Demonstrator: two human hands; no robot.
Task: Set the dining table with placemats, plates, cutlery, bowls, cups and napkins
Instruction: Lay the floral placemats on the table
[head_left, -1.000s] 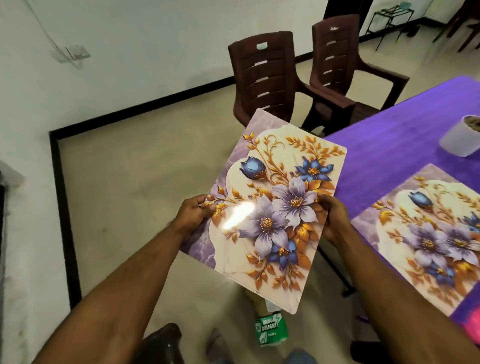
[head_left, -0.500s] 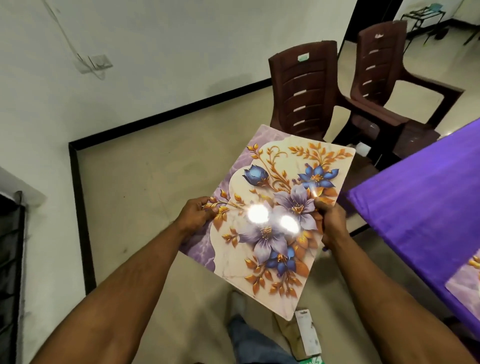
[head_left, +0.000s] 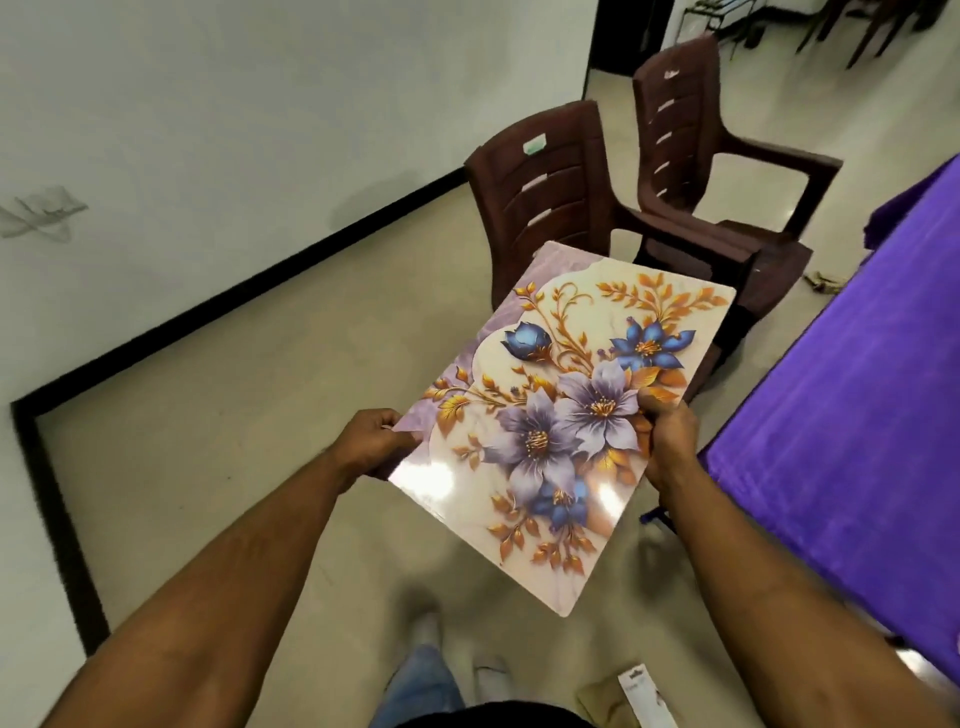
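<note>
A glossy placemat (head_left: 561, 415) printed with purple and blue flowers and gold leaves is held in the air over the floor, tilted away from me. My left hand (head_left: 376, 441) grips its left edge, fingers curled under it. My right hand (head_left: 667, 441) grips its right edge with the thumb on top. The table under a purple cloth (head_left: 852, 415) stands to the right, apart from the placemat.
Two dark brown plastic chairs (head_left: 561, 208) stand ahead beside the table's far end. A white wall with a black skirting (head_left: 260, 306) runs on the left. My feet and a small package (head_left: 644, 696) are on the floor below.
The view has swung left and away from the table; the second placemat and white cup on the table have left the view. Both hands keep their hold on the placemat.
</note>
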